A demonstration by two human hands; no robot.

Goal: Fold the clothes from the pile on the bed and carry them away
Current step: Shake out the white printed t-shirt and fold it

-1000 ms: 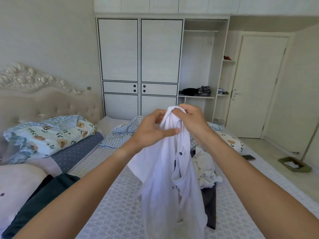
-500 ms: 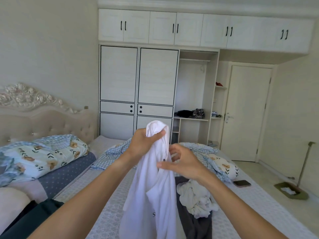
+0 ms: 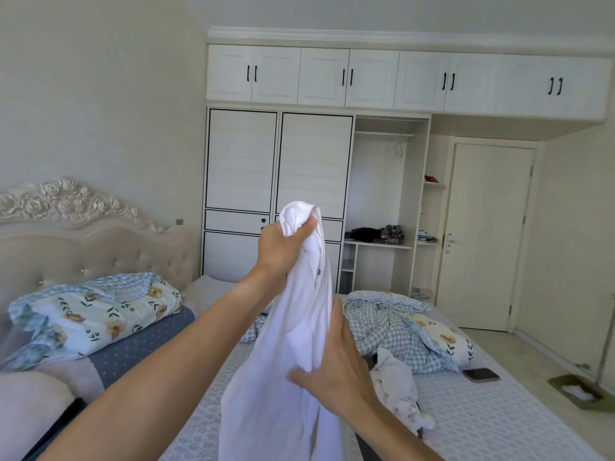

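A white shirt (image 3: 293, 344) hangs in front of me above the bed (image 3: 492, 424). My left hand (image 3: 283, 249) is raised and shut on the bunched top of the shirt. Lower down, my right hand (image 3: 336, 367) wraps around the shirt's middle, fingers curled on the cloth. On the bed behind my right arm lies a crumpled white garment (image 3: 399, 394) on top of a dark garment (image 3: 369, 447), which is mostly hidden.
A checked floral quilt (image 3: 406, 327) lies bunched on the bed, with a phone (image 3: 481, 374) beside it. A folded quilt and pillows (image 3: 96, 314) sit by the headboard. The wardrobe (image 3: 312, 168) has an open shelf section (image 3: 382, 241); a closed door (image 3: 489, 234) is at right, a dustpan (image 3: 575, 390) on the floor.
My right hand has let go of the shirt's top and slid down to its middle. My left hand has lifted the top higher. The view has tilted upward.
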